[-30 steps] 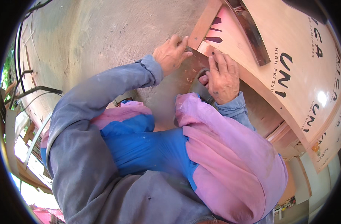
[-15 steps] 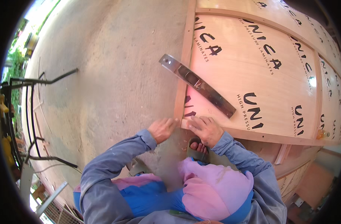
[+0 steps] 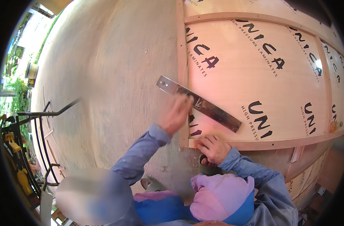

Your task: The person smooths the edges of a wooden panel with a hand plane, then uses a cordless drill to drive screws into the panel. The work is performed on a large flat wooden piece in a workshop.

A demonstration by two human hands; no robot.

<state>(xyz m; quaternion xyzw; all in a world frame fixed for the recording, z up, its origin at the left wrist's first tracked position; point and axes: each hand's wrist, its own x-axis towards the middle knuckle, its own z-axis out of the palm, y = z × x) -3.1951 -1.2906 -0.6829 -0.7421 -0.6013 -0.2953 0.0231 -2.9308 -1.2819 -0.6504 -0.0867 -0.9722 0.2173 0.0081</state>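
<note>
The left hand [image 3: 175, 115] has moved off the near-left corner of the wooden frame [image 3: 251, 144] to the bar-shaped tool [image 3: 219, 116]; the right hand [image 3: 215, 148] alone attends the corner. Left grip: blurred, closure cannot be told. Right grip: fingers bent together over the near rail; clamping cannot be told. The tool, long, dark and glossy, lies diagonally across the left rail and smooth, printed panel [image 3: 224, 86]. Concrete floor [image 3: 142, 67]: matt, streaked.
</note>
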